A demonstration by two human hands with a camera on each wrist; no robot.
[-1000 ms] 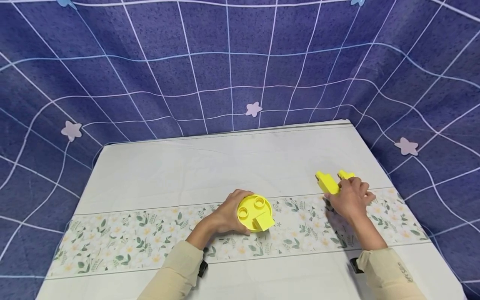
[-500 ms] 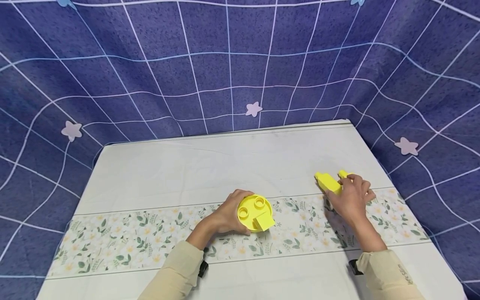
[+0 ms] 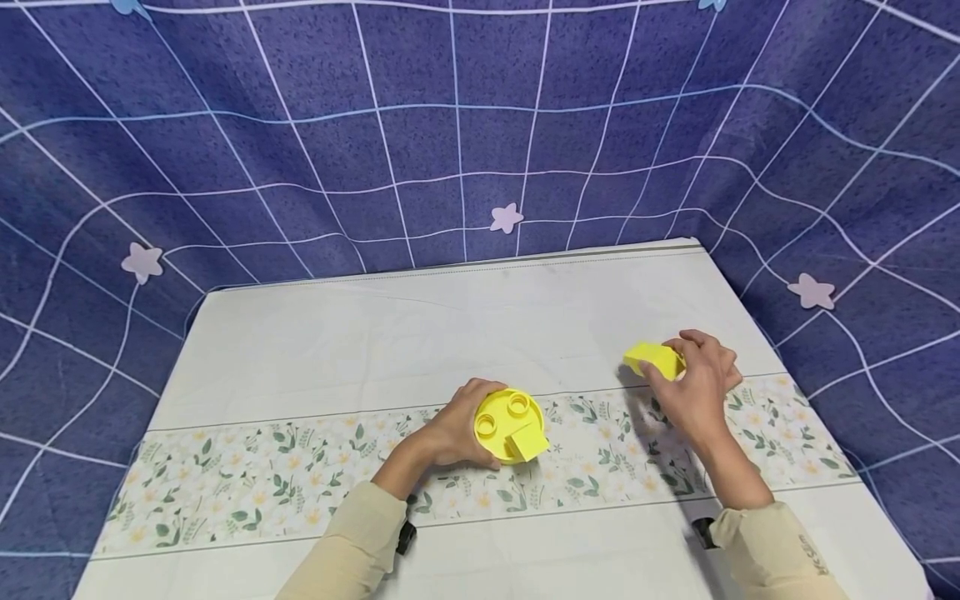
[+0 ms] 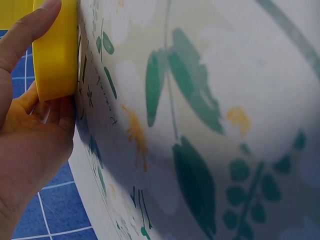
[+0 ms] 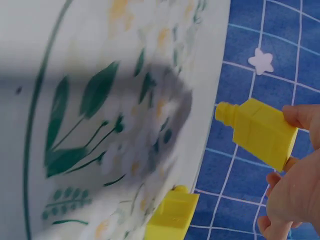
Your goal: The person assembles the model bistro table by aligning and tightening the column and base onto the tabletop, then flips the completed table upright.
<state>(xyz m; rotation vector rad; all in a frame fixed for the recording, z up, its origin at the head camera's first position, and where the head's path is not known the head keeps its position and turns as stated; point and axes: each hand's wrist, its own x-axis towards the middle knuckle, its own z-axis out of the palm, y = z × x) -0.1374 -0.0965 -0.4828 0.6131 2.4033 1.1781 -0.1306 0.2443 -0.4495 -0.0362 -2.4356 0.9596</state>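
Observation:
In the head view the left hand curls round the left side of a round yellow piece, which has two raised rings and an angled block on top. The left wrist view shows thumb and fingers on its yellow side wall. The right hand pinches a yellow bottle-shaped block between thumb and fingers, raised off the table, its knobbed end facing away from the palm. A second such block rests on the table below it. From the head view they overlap as yellow shapes.
A white table cover with a floral band lies under both hands. Blue gridded cloth with pale stars hangs behind and at both sides. Black bands show at both wrists.
The right hand has shifted slightly away from the body and lifted a yellow block, which now overlaps the other in the head view. The left hand and round piece stay put.

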